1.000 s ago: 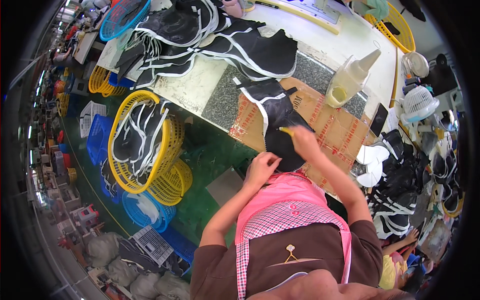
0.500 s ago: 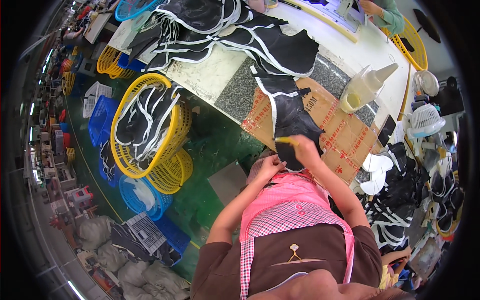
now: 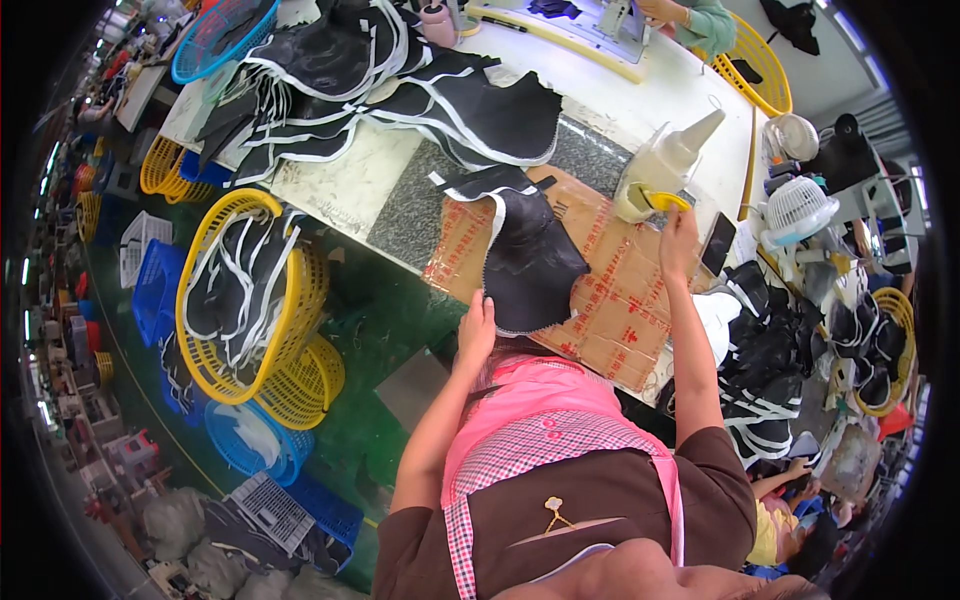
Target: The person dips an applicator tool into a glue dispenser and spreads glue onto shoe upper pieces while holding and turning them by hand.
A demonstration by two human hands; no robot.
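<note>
A black shoe-upper-like piece with white edging [image 3: 535, 255] lies on a flattened brown cardboard sheet [image 3: 625, 335] at the table's near edge. My left hand [image 3: 477, 325] pinches the piece's near left edge, its fingers closed. To the right, my right hand [image 3: 680, 240] is closed on a yellow flat-ended tool [image 3: 663, 202], whose exact kind I cannot make out. The tool's end is at the side opening of a whitish plastic bottle with a cone nozzle [image 3: 660, 165]; that opening shows yellowish contents.
More white-edged black pieces [image 3: 400, 95] are heaped on the white table [image 3: 325, 190]. Left of it stands a yellow basket [image 3: 300, 310] full of such pieces. A dark phone-like slab [image 3: 717, 243] and a white fan [image 3: 797, 208] are at right. Across the table, another person's sleeve [image 3: 708, 30] shows.
My right hand has gone from the black piece to the bottle, carrying the yellow tool. My left hand has shifted to the piece's left edge. The whole view has shifted.
</note>
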